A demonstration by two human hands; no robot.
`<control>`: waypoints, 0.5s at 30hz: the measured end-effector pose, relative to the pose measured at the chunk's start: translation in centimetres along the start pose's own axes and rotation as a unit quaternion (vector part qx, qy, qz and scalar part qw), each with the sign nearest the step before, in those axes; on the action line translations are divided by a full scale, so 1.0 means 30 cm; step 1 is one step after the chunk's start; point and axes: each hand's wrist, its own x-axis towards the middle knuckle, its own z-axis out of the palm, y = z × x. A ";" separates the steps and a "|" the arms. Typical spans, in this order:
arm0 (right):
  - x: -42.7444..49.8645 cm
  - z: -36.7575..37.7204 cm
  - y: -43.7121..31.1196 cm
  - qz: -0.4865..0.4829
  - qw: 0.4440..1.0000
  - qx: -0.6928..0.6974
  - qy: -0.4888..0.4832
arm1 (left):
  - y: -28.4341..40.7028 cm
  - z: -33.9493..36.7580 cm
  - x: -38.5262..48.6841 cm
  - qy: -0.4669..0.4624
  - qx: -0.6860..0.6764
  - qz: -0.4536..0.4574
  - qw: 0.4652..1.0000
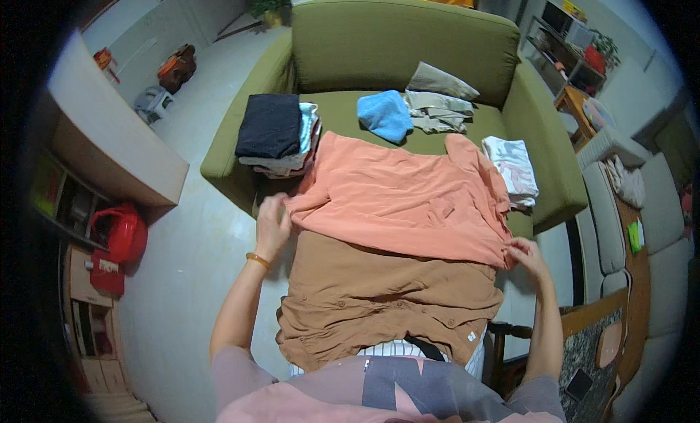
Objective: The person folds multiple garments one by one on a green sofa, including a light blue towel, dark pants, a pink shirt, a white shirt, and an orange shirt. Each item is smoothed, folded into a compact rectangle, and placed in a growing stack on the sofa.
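A salmon-coloured shirt (404, 193) lies spread across the front of the seat, over part of a brown buttoned garment (383, 292). My left hand (274, 223) pinches the shirt's left edge, with a bracelet on the wrist. At its lower right corner my right hand (526, 256) grips the fabric between thumb and fingers. The brown garment reaches down towards my body, its buttons in a row. Behind the shirt's left side stands a stack of folded clothes with a dark one (269, 125) on top. A blue cloth (385, 116) lies behind the shirt.
The green sofa (404, 46) also holds crumpled pale garments (440, 103) and a folded white stack (511, 169) by its right arm. A stone-topped wooden table (590, 341) with a phone (579, 385) is at the right. Red bags (128, 234) hang near the cabinet at left.
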 end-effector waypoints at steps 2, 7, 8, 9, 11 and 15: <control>-0.039 0.026 0.033 0.024 0.999 -0.032 0.029 | -0.050 0.055 0.089 0.116 -0.124 -0.135 0.976; -0.035 0.072 0.109 -0.034 0.999 -0.018 0.030 | -0.177 0.041 0.317 0.151 -0.347 -0.365 0.850; -0.029 0.082 0.116 -0.042 0.998 -0.029 0.035 | -0.195 0.030 0.347 0.132 -0.429 -0.385 0.806; -0.025 0.090 0.119 -0.040 0.998 -0.017 0.036 | -0.201 0.040 0.379 0.117 -0.440 -0.386 0.803; -0.021 0.105 0.118 -0.034 0.999 0.012 0.038 | -0.190 0.094 0.446 0.100 -0.467 -0.376 0.794; -0.015 0.120 0.100 -0.029 0.997 -0.017 0.069 | -0.076 0.256 0.541 0.053 -0.163 -0.094 0.981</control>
